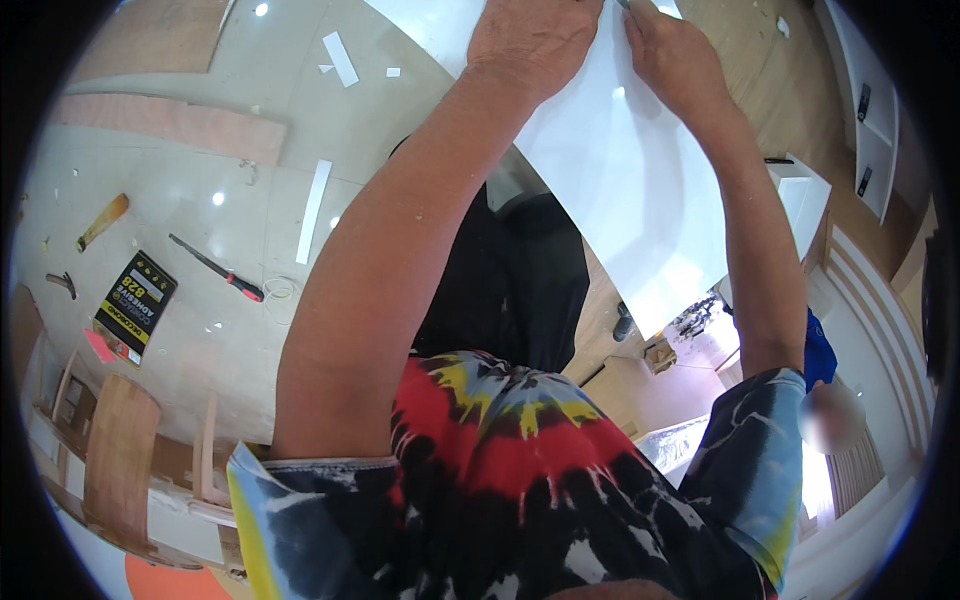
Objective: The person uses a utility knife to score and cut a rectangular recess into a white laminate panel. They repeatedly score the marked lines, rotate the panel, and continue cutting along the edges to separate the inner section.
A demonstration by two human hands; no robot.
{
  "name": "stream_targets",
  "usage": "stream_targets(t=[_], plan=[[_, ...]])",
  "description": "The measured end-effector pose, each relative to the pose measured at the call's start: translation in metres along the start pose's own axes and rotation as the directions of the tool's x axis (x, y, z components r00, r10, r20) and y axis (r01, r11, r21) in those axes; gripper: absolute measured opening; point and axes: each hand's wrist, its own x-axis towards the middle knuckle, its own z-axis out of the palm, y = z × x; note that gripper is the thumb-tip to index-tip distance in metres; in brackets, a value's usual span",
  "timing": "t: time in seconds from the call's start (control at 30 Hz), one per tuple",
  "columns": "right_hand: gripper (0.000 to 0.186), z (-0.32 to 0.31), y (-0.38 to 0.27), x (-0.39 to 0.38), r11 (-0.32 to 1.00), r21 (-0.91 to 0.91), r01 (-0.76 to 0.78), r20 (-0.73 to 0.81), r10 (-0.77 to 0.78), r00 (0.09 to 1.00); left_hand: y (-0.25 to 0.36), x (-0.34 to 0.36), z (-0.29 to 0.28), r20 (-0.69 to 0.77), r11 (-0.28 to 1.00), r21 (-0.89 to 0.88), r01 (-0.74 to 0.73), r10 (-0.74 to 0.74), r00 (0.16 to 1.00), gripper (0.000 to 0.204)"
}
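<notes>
My left hand [530,40] is at the top centre, over a large white sheet [645,230], its fingertips cut off by the picture's edge. My right hand [670,60] is just to its right with curled fingers on a small, thin greyish thing at the top edge, too cut off to name. The sheet's glossy surface spreads beneath both hands and down between my forearms, with its lower corner pointing toward my body. Below it show my dark-clad legs [510,280].
On the left floor lie a black-and-yellow tin [135,305], red-handled tool [245,285], wooden-handled tool [105,220], white strips [315,210] and a pale board [175,125]. Wooden panels [120,450] stand lower left. A white cabinet [865,120] is upper right; a person in blue [818,350] is behind my right arm.
</notes>
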Motion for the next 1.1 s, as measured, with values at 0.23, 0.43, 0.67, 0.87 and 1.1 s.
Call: stream_targets(t=[0.23, 0.43, 0.67, 0.87, 1.1], plan=[[0.014, 0.000, 0.001, -0.006, 0.999, -0.026, -0.028, 0.037, 0.029, 0.999, 0.002, 0.003, -0.004, 0.049, 0.999, 0.038, -0.001, 0.000, 0.999, 0.029], [0.016, -0.002, 0.006, -0.018, 0.998, 0.031, -0.058, 0.004, 0.058, 0.998, 0.002, 0.004, -0.004, 0.018, 0.999, 0.042, -0.003, 0.003, 1.000, 0.026], [0.018, -0.002, -0.004, -0.007, 0.994, 0.065, -0.086, -0.004, 0.086, 0.996, 0.003, 0.004, -0.006, 0.057, 0.999, 0.041, 0.004, -0.006, 0.998, 0.027], [0.018, -0.010, -0.006, -0.003, 0.996, 0.003, -0.088, 0.036, 0.088, 0.995, 0.004, 0.005, -0.010, 0.111, 0.999, 0.054, 0.007, -0.013, 0.994, 0.030], [0.018, -0.007, -0.007, -0.003, 0.996, -0.028, -0.085, 0.020, 0.085, 0.996, 0.004, 0.005, -0.008, 0.106, 0.999, 0.043, 0.015, -0.020, 0.994, 0.031]])
